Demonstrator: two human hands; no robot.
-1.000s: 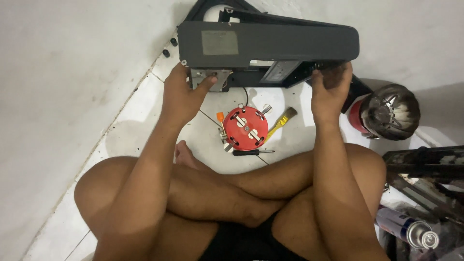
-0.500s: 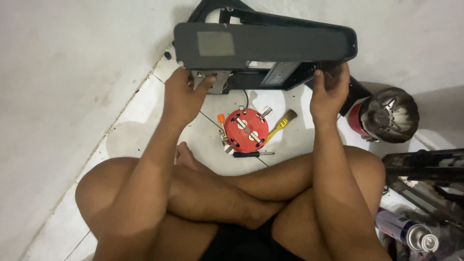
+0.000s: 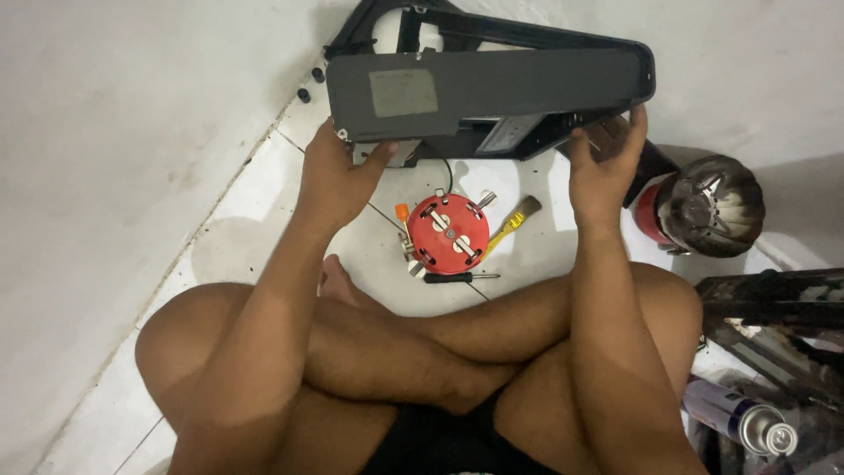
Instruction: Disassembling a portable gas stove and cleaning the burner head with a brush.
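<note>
Two hands: left hand (image 3: 338,176), right hand (image 3: 602,171) gripping grey panel (image 3: 519,84) ends.

Informal home repair spot: work done seated on a white tiled floor (image 3: 527,273) against a plain wall (image 3: 132,132), screwdriver (image 3: 462,277), brush (image 3: 510,224) and spray can (image 3: 738,418) lying about.

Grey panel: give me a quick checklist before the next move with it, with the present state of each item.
1. Left hand grips the grey panel at its left end: ok.
2. Right hand holds its right end: ok.
3. Panel lifted above the red round part: ok.
4. Black wire to the red part slack: cannot tell.
5. Screwdriver and yellow brush lie on the floor under the panel: not ok.
</note>
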